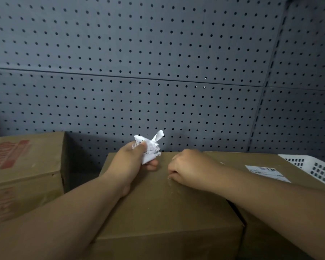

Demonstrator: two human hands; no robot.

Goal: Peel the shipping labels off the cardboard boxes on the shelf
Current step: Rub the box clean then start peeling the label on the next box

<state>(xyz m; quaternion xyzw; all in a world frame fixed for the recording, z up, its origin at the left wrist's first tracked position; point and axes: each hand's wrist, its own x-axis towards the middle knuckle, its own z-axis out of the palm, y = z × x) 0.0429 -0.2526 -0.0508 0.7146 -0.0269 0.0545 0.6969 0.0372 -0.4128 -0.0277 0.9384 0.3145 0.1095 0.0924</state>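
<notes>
L hand [131, 162] grips a crumpled white label wad [150, 149], thumb + fingers curled round it, one torn strip sticking up out of the wad. It's held just above the far edge of the middle box [167, 207], L wrist resting on the box's left top edge. R hand [188, 169] sits on the same box top, near the L hand but apart from it, fingers curled under w/ tips down on the cardboard. Can't tell if it pinches anything; a few pale flecks [170, 178] show on the cardboard by the fingertips.

Right box [233, 160] stands touching the middle one, w/ a flat shipping label [266, 173] w/ barcode stuck on its top, beyond the R forearm. White slotted basket [317, 169] lies at the far right, partly over that box. Left box [24, 162], red print on top, stands apart from the middle box w/ a dark gap btwn. Grey pegboard [139, 72] behind all.
</notes>
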